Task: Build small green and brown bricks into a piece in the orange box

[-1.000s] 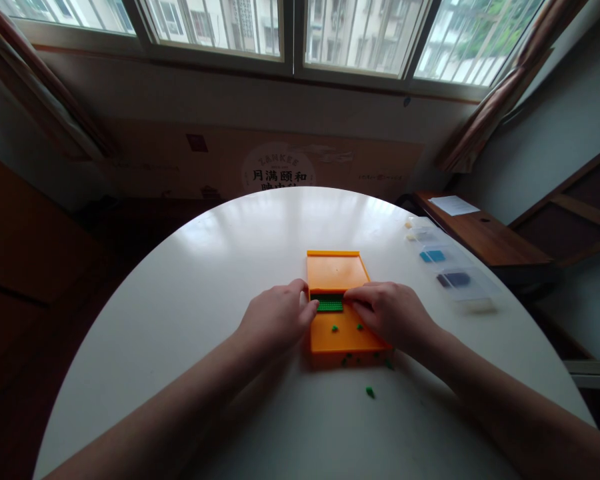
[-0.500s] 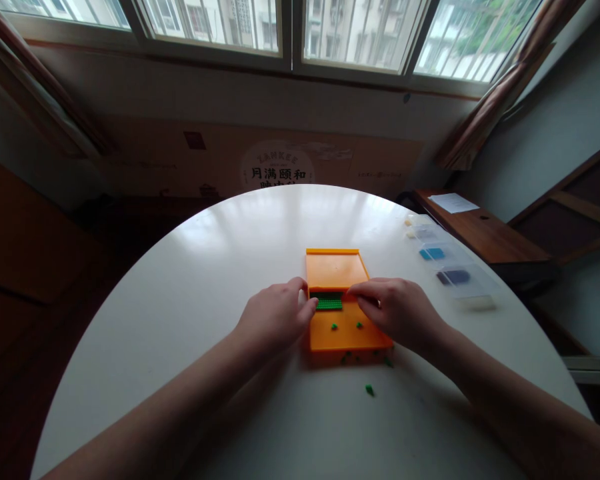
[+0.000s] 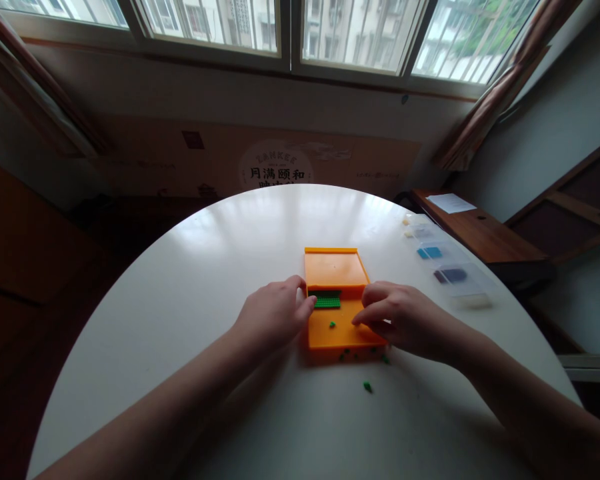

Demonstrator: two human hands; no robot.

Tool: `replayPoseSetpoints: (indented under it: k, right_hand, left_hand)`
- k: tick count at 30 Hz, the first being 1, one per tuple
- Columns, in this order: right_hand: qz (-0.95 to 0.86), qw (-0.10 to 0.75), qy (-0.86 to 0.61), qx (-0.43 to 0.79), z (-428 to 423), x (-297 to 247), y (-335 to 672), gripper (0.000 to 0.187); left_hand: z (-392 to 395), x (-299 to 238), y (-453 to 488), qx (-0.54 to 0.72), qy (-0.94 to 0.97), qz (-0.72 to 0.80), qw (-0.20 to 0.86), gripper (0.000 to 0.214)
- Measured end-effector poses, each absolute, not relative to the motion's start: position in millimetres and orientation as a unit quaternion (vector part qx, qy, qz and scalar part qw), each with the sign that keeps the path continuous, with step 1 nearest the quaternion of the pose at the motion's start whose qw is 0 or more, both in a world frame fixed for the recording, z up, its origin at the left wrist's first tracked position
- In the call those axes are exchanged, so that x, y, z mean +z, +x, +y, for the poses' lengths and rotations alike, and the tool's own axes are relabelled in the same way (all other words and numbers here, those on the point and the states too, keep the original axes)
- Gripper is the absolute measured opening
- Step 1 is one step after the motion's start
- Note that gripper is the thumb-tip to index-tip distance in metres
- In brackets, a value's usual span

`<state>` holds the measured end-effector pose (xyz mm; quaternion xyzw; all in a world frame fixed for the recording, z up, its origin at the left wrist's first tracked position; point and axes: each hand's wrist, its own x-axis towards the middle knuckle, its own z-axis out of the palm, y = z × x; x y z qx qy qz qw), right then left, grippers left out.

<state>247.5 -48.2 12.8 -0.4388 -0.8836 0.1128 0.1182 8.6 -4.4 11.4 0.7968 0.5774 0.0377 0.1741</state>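
An open orange plastic case [image 3: 330, 340] lies on the white table, its lid half [image 3: 330, 267] folded back toward the window. Green studded pieces [image 3: 327, 302] sit in rows at the case's left side, by the hinge. My left hand [image 3: 277, 310] grips the left edge of the case between thumb and fingers. My right hand [image 3: 397, 317] reaches over the right half, fingers drawn together and fingertips down at the orange surface; whatever is under them is hidden. One small green piece [image 3: 333, 325] lies in the case, left of those fingertips.
Several tiny green bits lie along the case's front edge, and a green piece [image 3: 368, 387] rests nearer me on the white table [image 3: 180, 300]. Clear compartment boxes [image 3: 457, 283] with blue and dark contents stand at the right. Beyond is a wooden desk [image 3: 490, 237] with paper.
My right hand has moved down from the row of green pieces to the lower right of the case, covering a green piece that lay there. My left hand stays on the edge.
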Motion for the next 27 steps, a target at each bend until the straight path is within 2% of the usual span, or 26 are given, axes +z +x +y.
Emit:
replayPoseSetpoints:
  k: [7,14,20,27]
  right_hand:
    - [-0.881,0.098,-0.45,0.107,-46.1,12.0,245.4,0.02]
    - [-0.868,0.141,-0.465,0.103,-40.2,2.5,244.8,0.015]
    - [-0.819,0.17,-0.542,0.079,-37.5,-6.0,235.4,0.013]
    - [-0.789,0.18,-0.585,0.05,-37.1,-6.3,230.6,0.013]
  left_hand:
    - [-4.0,10.8,8.6,0.038,0.802,0.57,0.173,0.036]
    - [-4.0,10.7,8.1,0.036,0.801,0.572,0.175,0.038]
    - [-3.7,10.3,7.8,0.039,0.806,0.567,0.168,0.035]
    - [-3.8,12.1,7.2,0.039,0.803,0.568,0.175,0.035]
